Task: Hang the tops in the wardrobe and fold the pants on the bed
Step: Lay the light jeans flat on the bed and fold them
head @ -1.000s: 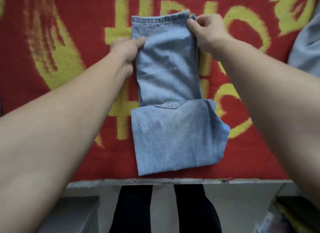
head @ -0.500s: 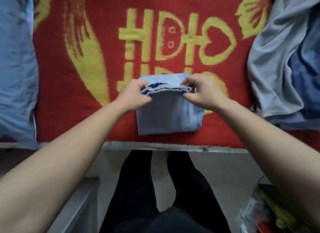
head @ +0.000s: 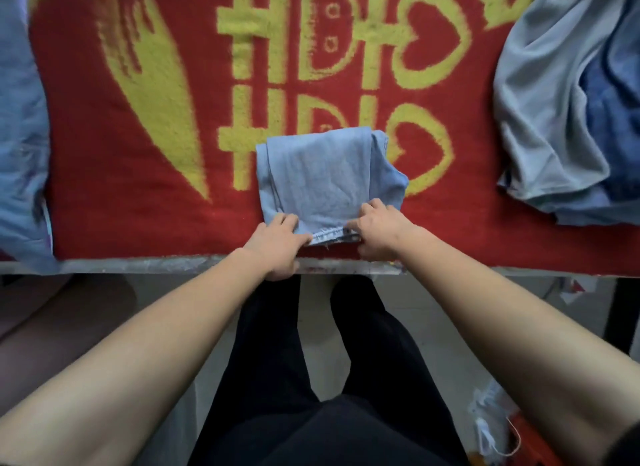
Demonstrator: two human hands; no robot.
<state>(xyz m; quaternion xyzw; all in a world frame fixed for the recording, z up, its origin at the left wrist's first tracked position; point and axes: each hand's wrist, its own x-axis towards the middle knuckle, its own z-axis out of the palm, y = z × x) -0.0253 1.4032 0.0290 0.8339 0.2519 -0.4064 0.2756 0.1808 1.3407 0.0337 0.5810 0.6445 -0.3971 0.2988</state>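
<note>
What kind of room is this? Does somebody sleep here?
Probably a bedroom. A red blanket with yellow shapes covers what looks like a bed, folded light-blue denim jeans lie on it, and a heap of grey and blue clothes sits at the right.

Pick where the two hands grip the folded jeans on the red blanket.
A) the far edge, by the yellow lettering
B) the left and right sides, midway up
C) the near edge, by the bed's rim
C: the left hand and right hand both pinch the hem of the folded jeans at the edge nearest the bed's rim.
</note>
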